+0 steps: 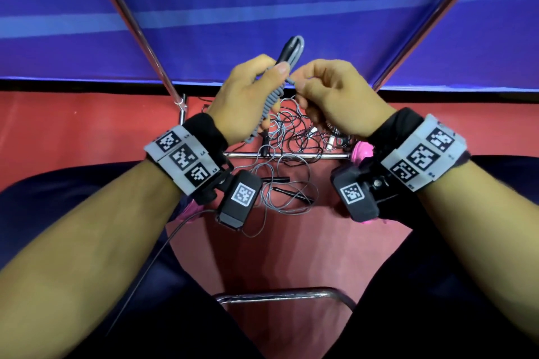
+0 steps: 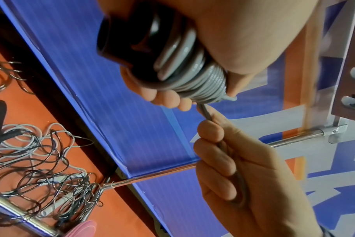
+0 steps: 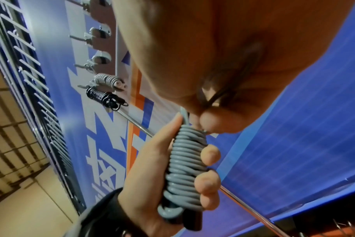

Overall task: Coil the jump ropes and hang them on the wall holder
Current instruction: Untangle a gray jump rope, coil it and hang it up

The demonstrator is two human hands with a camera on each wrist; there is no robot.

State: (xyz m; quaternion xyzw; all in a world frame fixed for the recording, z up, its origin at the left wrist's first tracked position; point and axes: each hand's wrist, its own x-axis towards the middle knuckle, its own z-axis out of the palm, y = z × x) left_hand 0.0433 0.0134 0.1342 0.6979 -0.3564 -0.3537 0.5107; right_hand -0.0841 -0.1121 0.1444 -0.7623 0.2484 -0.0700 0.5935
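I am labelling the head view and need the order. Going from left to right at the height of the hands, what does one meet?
In order: left slanted metal rod → left hand → grey coiled jump rope → right hand → right slanted metal rod.

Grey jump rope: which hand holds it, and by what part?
Left hand grips the grey jump rope around its wound coil; right hand pinches the loose tail at the coil's upper end.
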